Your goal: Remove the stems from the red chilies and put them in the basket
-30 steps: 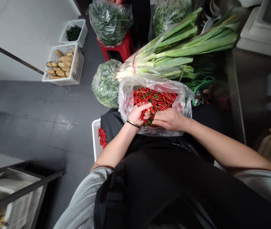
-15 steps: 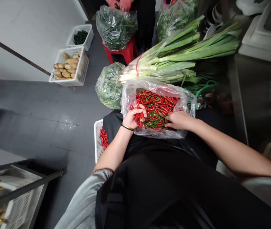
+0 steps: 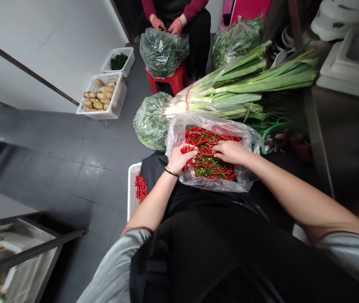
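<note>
On my lap lies a clear plastic bag (image 3: 179, 126), its mouth wide, filled with red chili peppers (image 3: 211, 160) on green stems. My left hand (image 3: 182, 158) is at the bag's left side, fingers closed around several red chilies. Over the right part of the pile is my right hand (image 3: 228, 150), its fingers bent and pinched together among the chilies; whatever its fingertips hold is too small to make out. A white basket (image 3: 132, 193) beside my left thigh contains loose red chilies (image 3: 140, 188), partly hidden by my leg.
Leeks (image 3: 230, 90) tied with a red band lie beyond the bag, beside bagged greens (image 3: 152, 120). Farther off, a co-worker's pink-gloved hands (image 3: 175, 26) are above bagged greens on a red stool (image 3: 177, 79). Left stand baskets of pale roots (image 3: 121, 99) and dark green vegetables (image 3: 129, 67).
My right hand has moved left and farther from my body across the chilies, closer to my left hand. The left still grips chilies. The whole view has shifted slightly.
</note>
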`<move>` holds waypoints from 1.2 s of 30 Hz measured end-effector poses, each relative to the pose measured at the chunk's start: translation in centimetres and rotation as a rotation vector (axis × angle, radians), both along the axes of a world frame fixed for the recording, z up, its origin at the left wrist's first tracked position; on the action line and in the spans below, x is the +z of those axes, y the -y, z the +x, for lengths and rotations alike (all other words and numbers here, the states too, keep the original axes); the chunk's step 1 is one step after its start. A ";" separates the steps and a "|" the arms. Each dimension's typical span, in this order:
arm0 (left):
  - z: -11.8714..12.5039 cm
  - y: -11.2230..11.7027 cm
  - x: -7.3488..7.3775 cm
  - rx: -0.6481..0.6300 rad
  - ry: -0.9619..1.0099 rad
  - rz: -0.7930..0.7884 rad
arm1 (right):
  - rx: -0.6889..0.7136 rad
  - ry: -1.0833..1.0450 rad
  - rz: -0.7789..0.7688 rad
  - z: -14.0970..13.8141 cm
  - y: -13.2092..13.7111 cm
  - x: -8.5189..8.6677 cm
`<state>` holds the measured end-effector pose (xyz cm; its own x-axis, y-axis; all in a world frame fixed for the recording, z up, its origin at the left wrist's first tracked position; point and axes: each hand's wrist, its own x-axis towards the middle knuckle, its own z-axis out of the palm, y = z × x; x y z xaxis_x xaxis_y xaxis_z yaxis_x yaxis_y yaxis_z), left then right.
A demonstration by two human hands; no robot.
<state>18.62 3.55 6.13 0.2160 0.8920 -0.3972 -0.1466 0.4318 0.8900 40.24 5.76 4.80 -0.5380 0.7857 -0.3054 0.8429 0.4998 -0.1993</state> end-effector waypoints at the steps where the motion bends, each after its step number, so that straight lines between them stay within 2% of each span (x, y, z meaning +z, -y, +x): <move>1: 0.3 0.0 0.0 -0.021 -0.021 0.019 | -0.011 -0.010 0.005 0.8 0.1 0.3; 5: 1.1 -0.1 0.1 -0.035 0.008 -0.035 | -0.123 -0.053 -0.015 2.6 0.6 1.1; 8: 1.5 0.3 -0.1 -0.023 -0.002 -0.094 | -0.287 -0.232 -0.007 1.7 1.5 1.0; 10: 1.7 0.7 -0.5 -0.029 -0.041 -0.077 | -0.338 -0.382 0.026 0.2 2.7 0.7; 14: 2.3 1.3 -1.9 0.022 -0.082 0.066 | -0.218 -0.542 0.086 -2.5 4.9 0.3; 17: 2.5 1.7 -2.6 0.000 -0.046 0.101 | -0.164 -0.672 0.047 -3.1 5.3 0.4; 19: 2.3 1.9 -2.5 -0.036 0.021 0.055 | -0.188 -0.776 -0.071 -2.7 5.1 0.6; 23: 1.7 2.0 -1.3 -0.080 0.152 0.002 | -0.442 -0.990 -0.491 -1.9 4.0 0.6; 25: 1.4 2.1 -0.8 -0.141 0.147 0.031 | -0.492 -1.031 -0.605 -1.8 3.7 0.6; 27: 1.3 2.3 -0.5 -0.211 0.119 0.051 | -0.402 -0.977 -0.558 -2.0 3.8 0.7; 29: 1.3 2.6 -0.6 -0.251 0.084 0.022 | -0.296 -0.799 -0.311 -2.5 4.5 1.0; 32: 1.5 3.3 -1.1 -0.276 0.062 -0.099 | -0.196 -0.404 0.097 -2.9 5.9 1.3; 34: 1.5 3.6 -1.3 -0.280 0.111 -0.189 | -0.171 -0.190 0.174 -2.6 6.3 1.5; 36: 1.3 3.4 -1.3 -0.242 0.207 -0.281 | -0.191 -0.048 0.141 -1.8 5.6 1.4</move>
<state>19.90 0.13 4.79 0.5065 0.6691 -0.5438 -0.1741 0.6971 0.6955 38.41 0.17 6.18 -0.3867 0.9077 -0.1630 0.9160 0.3577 -0.1814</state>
